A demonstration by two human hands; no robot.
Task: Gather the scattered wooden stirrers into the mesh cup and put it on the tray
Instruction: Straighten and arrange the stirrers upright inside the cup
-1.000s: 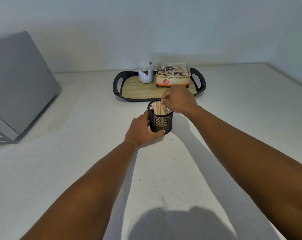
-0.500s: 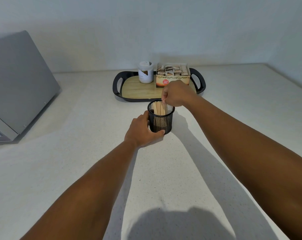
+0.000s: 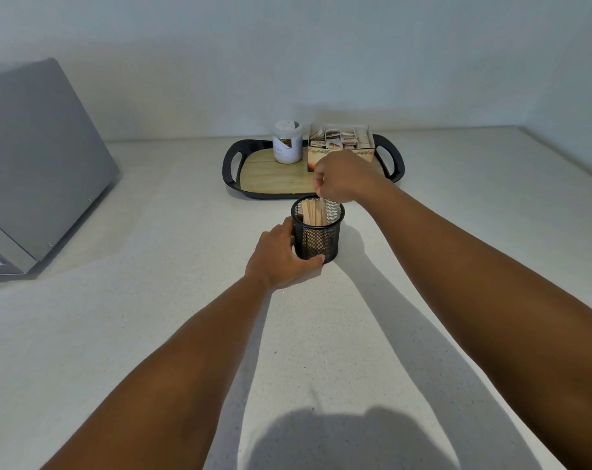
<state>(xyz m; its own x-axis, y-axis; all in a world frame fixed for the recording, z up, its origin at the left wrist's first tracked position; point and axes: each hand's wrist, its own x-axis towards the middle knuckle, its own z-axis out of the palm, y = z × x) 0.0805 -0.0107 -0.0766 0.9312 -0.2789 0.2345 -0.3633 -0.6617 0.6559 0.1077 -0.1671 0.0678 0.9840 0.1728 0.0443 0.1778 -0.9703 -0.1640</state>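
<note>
1. Writing on the white jar [image 3: 287, 141] and the tea box [image 3: 338, 147] was too blurred to read.
2. One black mesh cup [image 3: 317, 234] stood upright on the pale surface [image 3: 152, 317], just in front of the tray [image 3: 253, 174], holding a bundle of wooden stirrers [image 3: 314, 212]; their number could not be counted.
3. The left hand [image 3: 278, 257] curled its grip round the cup's left side.
4. The right hand [image 3: 343, 179], above the cup's rim, pinched the top of one stirrer.
5. One tray carried two things: the jar and the box of packets, behind the cup.
6. One grey appliance [image 3: 40, 164] sat far left of the cup.
</note>
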